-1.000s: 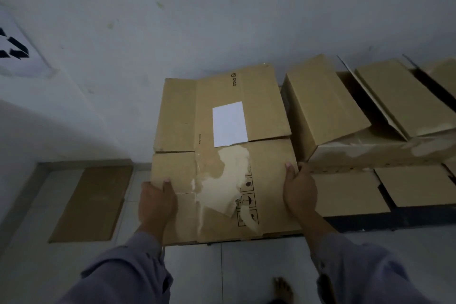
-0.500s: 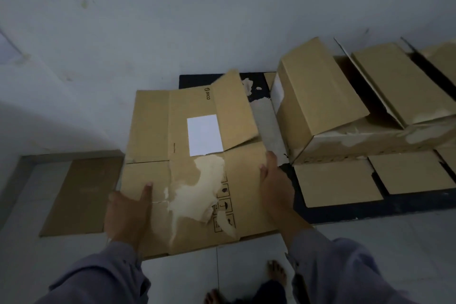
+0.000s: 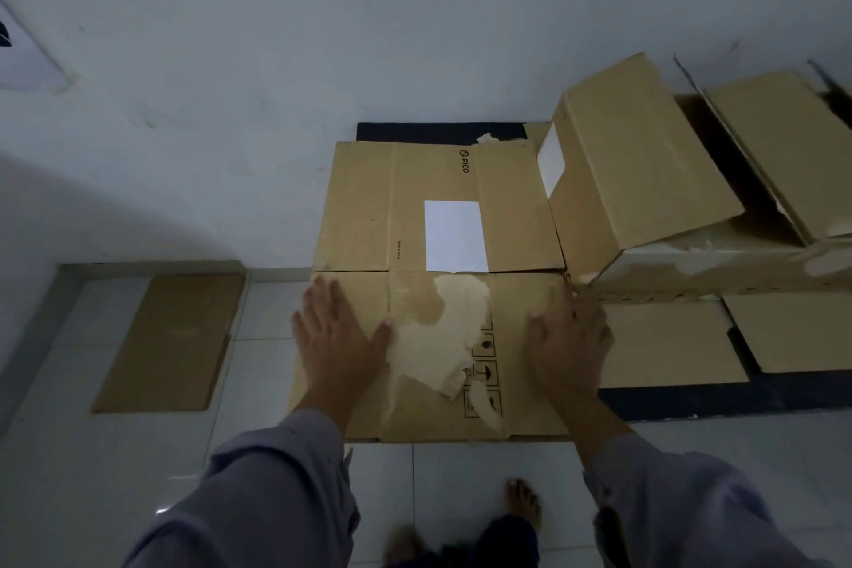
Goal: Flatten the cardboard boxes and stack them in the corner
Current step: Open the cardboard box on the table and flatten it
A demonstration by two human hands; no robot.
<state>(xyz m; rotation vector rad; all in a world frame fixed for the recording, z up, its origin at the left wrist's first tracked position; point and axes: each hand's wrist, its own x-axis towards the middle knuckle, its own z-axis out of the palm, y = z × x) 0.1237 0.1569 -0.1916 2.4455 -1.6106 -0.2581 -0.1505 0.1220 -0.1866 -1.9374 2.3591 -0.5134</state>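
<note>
A flattened brown cardboard box (image 3: 364, 217) with a white label and torn paper patches lies flat, its far end on a dark mat (image 3: 438, 131) by the wall. My left hand (image 3: 336, 337) presses flat on its near left part, fingers spread. My right hand (image 3: 569, 341) presses flat on its near right edge. To the right stands an unflattened box (image 3: 645, 171) with open flaps, touching the flat one's right side.
A flat cardboard piece (image 3: 170, 341) lies on the white tiles by the left corner. More open boxes (image 3: 793, 143) and flat flaps (image 3: 668, 341) sit on the mat to the right. The wall runs along the back. My bare foot (image 3: 523, 503) stands below the box.
The box, held up by its sides a second ago, has come down flat. Both hands let go of its edges and now lie palm-down on top of it.
</note>
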